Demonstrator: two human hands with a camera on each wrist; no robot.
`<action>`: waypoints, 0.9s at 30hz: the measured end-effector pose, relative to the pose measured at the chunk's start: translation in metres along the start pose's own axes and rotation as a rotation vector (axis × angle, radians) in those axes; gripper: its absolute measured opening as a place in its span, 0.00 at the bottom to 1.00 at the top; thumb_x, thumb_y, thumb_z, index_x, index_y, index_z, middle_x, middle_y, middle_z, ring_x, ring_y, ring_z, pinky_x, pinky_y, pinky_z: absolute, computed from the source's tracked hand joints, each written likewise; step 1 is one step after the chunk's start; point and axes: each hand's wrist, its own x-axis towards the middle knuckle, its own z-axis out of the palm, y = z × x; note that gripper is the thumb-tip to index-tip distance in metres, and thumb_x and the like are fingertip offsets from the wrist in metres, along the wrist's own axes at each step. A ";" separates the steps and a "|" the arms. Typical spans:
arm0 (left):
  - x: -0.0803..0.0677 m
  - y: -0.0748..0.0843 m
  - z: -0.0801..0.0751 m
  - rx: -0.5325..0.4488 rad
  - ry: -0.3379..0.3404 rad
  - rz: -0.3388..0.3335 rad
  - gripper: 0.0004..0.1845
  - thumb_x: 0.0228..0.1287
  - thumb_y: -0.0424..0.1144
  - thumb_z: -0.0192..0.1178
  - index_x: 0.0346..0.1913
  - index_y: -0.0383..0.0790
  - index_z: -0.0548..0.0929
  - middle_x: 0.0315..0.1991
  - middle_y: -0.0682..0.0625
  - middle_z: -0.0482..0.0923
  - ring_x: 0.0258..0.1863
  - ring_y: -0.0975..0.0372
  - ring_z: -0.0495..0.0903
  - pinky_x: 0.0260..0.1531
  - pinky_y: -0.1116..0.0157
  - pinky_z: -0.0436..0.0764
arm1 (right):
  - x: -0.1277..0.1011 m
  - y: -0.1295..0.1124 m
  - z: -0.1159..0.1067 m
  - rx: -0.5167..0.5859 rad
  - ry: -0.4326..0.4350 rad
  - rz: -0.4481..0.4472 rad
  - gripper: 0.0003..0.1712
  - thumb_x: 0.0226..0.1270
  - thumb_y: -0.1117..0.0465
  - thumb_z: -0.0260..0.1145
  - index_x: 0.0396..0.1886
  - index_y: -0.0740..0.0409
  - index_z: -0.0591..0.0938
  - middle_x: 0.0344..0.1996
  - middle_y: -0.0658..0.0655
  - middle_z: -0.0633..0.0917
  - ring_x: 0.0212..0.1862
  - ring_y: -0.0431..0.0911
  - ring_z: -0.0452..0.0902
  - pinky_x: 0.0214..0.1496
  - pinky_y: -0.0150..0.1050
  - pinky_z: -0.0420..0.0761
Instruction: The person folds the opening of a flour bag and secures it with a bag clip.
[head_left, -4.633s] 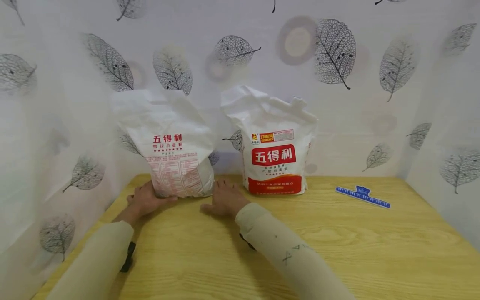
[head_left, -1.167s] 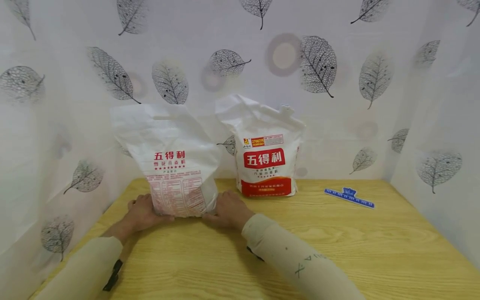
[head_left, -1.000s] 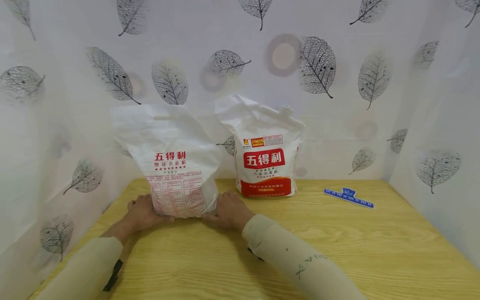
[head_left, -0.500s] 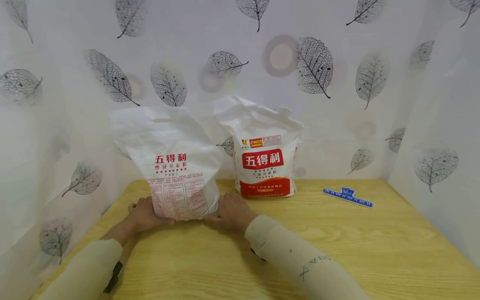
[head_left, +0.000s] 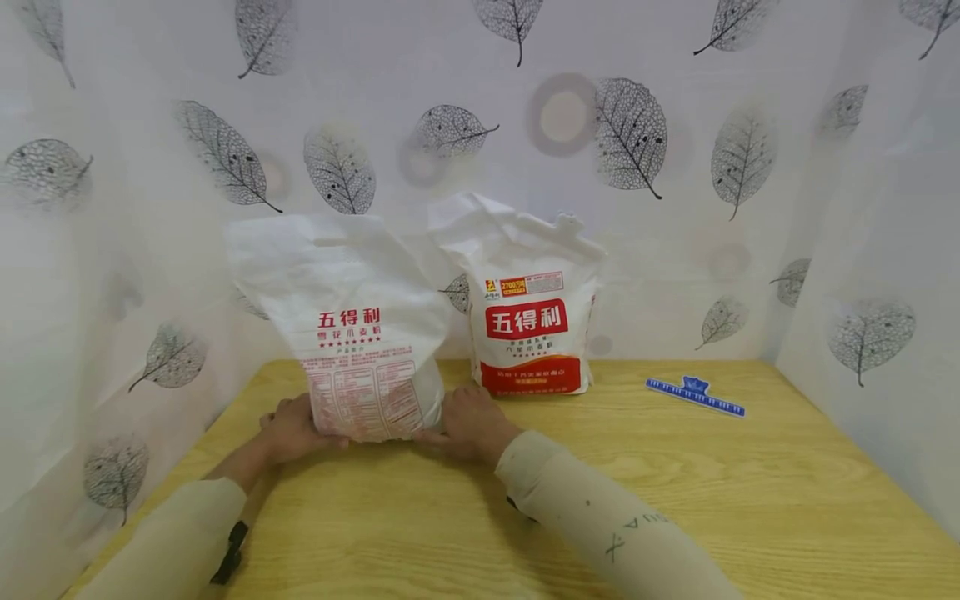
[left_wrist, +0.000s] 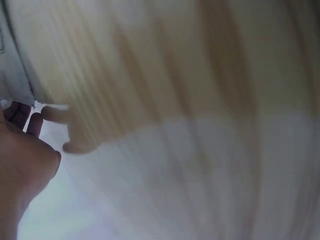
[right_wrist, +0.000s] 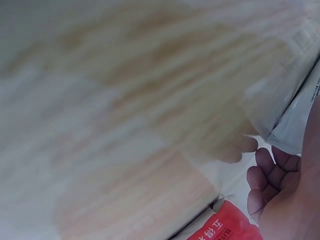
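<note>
A white flour bag [head_left: 352,333] with red print stands upright on the wooden table [head_left: 675,500], at the left. My left hand [head_left: 288,429] grips its lower left corner and my right hand [head_left: 468,421] grips its lower right corner, thumbs at the front. In the left wrist view my left hand [left_wrist: 22,155] has curled fingers beside the white bag's edge [left_wrist: 12,70]. The right wrist view shows my right hand [right_wrist: 280,190], fingers curled, under the bag's corner [right_wrist: 295,100].
A second flour bag [head_left: 532,317] with a red label stands against the back wall, just right of the held one; its red corner [right_wrist: 225,227] shows in the right wrist view. A blue clip [head_left: 696,395] lies at the back right. Leaf-patterned walls enclose three sides.
The held bag has come towards me from the back wall and shifted slightly right, with both hands staying at its base.
</note>
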 end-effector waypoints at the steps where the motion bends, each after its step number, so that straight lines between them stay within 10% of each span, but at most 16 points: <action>1: 0.000 0.000 0.001 0.000 0.001 -0.004 0.53 0.41 0.76 0.68 0.65 0.44 0.71 0.63 0.36 0.75 0.54 0.35 0.68 0.45 0.37 0.58 | -0.001 0.001 0.000 0.004 0.005 0.000 0.40 0.68 0.24 0.47 0.42 0.55 0.80 0.38 0.55 0.84 0.45 0.48 0.77 0.51 0.45 0.75; 27: -0.010 0.023 0.003 0.087 0.073 0.034 0.54 0.42 0.72 0.71 0.66 0.38 0.69 0.58 0.34 0.76 0.52 0.37 0.71 0.53 0.34 0.55 | -0.008 0.006 -0.002 0.042 -0.038 0.045 0.43 0.66 0.22 0.46 0.47 0.56 0.78 0.39 0.54 0.81 0.46 0.47 0.74 0.51 0.44 0.74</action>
